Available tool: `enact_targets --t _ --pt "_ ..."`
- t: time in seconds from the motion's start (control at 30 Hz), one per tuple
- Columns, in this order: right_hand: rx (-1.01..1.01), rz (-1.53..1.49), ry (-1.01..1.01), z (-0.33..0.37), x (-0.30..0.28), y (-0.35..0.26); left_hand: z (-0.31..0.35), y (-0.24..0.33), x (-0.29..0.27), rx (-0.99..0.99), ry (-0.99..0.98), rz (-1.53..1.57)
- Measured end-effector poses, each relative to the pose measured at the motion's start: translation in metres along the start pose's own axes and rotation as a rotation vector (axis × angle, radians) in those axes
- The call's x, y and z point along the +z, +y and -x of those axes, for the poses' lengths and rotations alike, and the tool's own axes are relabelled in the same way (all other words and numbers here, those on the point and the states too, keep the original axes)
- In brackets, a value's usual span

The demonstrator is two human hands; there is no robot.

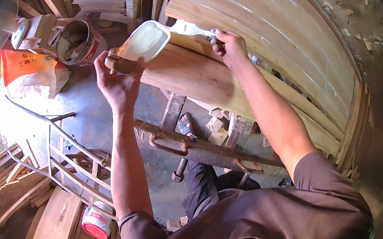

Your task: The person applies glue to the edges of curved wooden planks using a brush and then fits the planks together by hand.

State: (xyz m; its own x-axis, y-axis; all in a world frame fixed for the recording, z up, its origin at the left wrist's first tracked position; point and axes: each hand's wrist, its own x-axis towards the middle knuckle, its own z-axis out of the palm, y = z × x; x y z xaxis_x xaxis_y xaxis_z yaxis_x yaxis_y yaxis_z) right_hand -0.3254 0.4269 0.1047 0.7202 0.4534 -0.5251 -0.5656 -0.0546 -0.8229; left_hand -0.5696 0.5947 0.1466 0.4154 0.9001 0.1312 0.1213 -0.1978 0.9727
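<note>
My left hand (121,82) is closed around a brown, wood-like grip piece (121,64) at the near side of a white, rounded rectangular tub (148,39). The tub is tilted and has white, glue-like stuff inside. My right hand (231,49) pinches the grey end of a short tool whose far part is coated white (189,28); its exact kind is unclear. The tool points left toward the tub, over the edge of the wooden boards. Below both hands lies a long, curved brown board (190,73).
A large panel of curved planks (261,28) fills the right. At left stand a bucket (82,44), an orange-and-white sack (33,72) and a metal frame (68,155). A rusty clamp bar (205,151) with bolts crosses before my legs. A small white-and-red pail (96,223) sits lower left among boards.
</note>
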Motion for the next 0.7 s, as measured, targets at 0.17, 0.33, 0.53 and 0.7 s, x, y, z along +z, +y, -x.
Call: enact_targets --t 0.17,0.33,0.53,0.7 --pt "-0.143 0.216 0.132 0.016 -0.043 0.011 0.013 0.012 0.011 -0.007 0.020 0.038" --pt "-0.313 0.570 0.266 0.032 -0.121 0.026 0.034 0.023 0.031 0.081 0.018 -0.055" --pt "-0.558 0.951 0.505 0.093 -0.219 0.010 0.089 0.061 0.071 0.195 -0.011 -0.094" --pt "-0.697 1.128 0.583 0.132 -0.317 0.008 0.157 0.093 0.122 0.224 -0.049 -0.215"
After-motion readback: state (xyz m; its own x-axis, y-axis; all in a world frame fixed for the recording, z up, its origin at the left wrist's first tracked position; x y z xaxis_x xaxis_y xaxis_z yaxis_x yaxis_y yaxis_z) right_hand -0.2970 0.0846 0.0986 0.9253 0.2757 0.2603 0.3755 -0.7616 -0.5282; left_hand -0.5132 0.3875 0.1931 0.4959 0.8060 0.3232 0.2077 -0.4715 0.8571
